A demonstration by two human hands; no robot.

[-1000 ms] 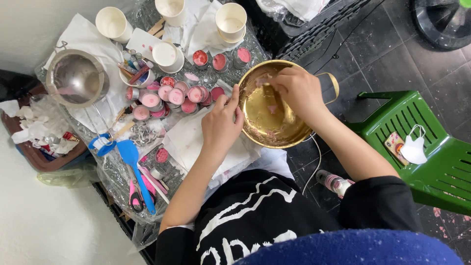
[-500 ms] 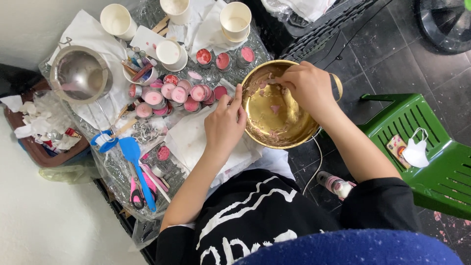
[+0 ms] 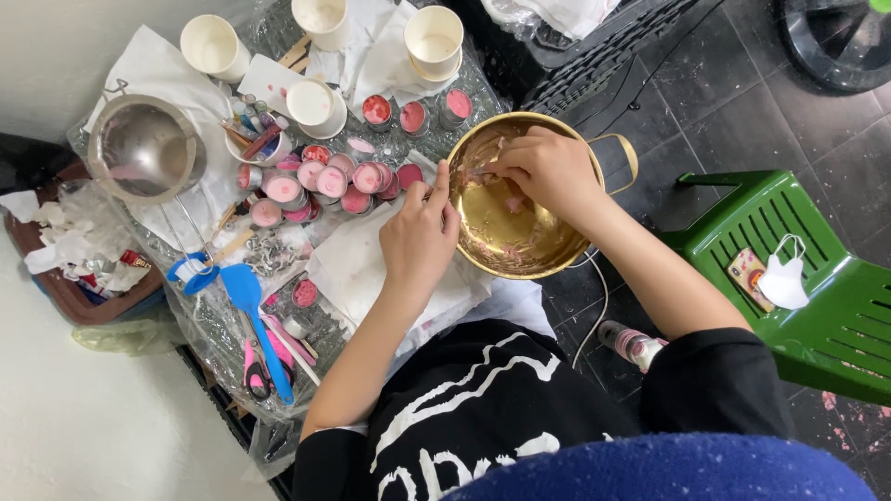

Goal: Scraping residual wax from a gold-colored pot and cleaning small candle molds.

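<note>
comparing this moment with the two earlier views, little has shifted: the gold pot sits in the same place at the table edge, and both hands remain at it. the right hand has drawn slightly inward over the pot's upper rim, and the left hand stays against the near-left side of the rim. in my judgement this means the work inside the pot is continuing, not finishing; pink residue still clings to the inner wall and floor.

the right hand's fingers are curled together and pressed down into the pot, apparently pinching or scraping at the pink material; whether a tool is held cannot be told. the left hand's fingers are close together, the thumb raised along the rim, steadying the pot from outside and resting on the white paper.

the pot thus lies between the two hands, the right inside it, the left touching its outer edge. just left of the left hand stands a cluster of small pink-filled tins; further left, a steel strainer and a blue spatula. a green plastic chair stands well apart on the right.
</note>
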